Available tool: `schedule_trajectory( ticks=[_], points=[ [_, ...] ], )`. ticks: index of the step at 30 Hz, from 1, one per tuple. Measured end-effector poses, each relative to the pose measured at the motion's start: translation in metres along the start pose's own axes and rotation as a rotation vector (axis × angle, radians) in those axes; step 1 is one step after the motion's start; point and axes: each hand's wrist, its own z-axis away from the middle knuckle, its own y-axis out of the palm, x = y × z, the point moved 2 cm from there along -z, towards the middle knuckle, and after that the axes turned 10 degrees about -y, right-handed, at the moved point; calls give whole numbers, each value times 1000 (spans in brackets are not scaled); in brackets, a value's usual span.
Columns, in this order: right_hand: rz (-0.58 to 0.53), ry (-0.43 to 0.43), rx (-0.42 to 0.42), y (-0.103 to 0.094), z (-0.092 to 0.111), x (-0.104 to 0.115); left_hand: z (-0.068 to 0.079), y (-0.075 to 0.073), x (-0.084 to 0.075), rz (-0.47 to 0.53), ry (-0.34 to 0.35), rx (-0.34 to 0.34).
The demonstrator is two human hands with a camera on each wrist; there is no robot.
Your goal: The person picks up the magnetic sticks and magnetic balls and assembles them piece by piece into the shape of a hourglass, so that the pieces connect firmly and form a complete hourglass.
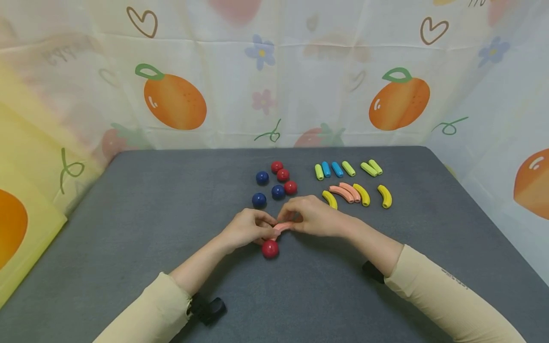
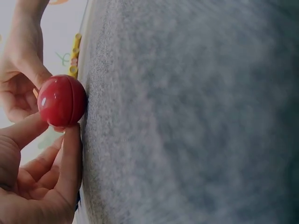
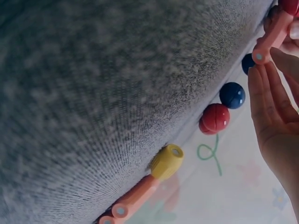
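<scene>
Both hands meet over the grey table at a pink curved rod (image 1: 283, 226). My left hand (image 1: 248, 228) pinches the rod near one end, where a red ball (image 1: 270, 249) sits against it. The other end is pinched between thumb and fingers of my right hand (image 1: 315, 216). In the right wrist view the pink rod (image 3: 273, 39) shows a pale disc in its near end, beside the fingertips. The left wrist view has the red ball (image 2: 62, 101) in front of the rod, hiding most of it; left fingertips are close under the ball.
Beyond the hands lie three blue balls (image 1: 278, 192) and three red balls (image 1: 282, 175). To the right are curved yellow rods (image 1: 384, 196), two pink curved rods (image 1: 341, 194), and short straight rods in green (image 1: 349, 168) and blue (image 1: 337, 169). A printed curtain (image 1: 274, 95) hangs behind the table (image 1: 128, 238).
</scene>
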Motion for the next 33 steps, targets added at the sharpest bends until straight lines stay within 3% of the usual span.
schedule_trajectory(
  ticks=[8,15,21,29,33],
  points=[
    [5,81,-20,-9,6,-7,2,2,-1,-28,-77,-26],
    [-10,151,-90,-22,13,-12,6,4,-4,-91,-64,-80],
    [2,202,-106,-26,15,-19,7,4,-5,-220,-68,-157],
    [-11,202,-122,-28,7,-22,1,7,-10,-376,54,-322],
    [-25,185,-138,-26,-4,-22,0,10,-13,-374,80,-304]
  ],
)
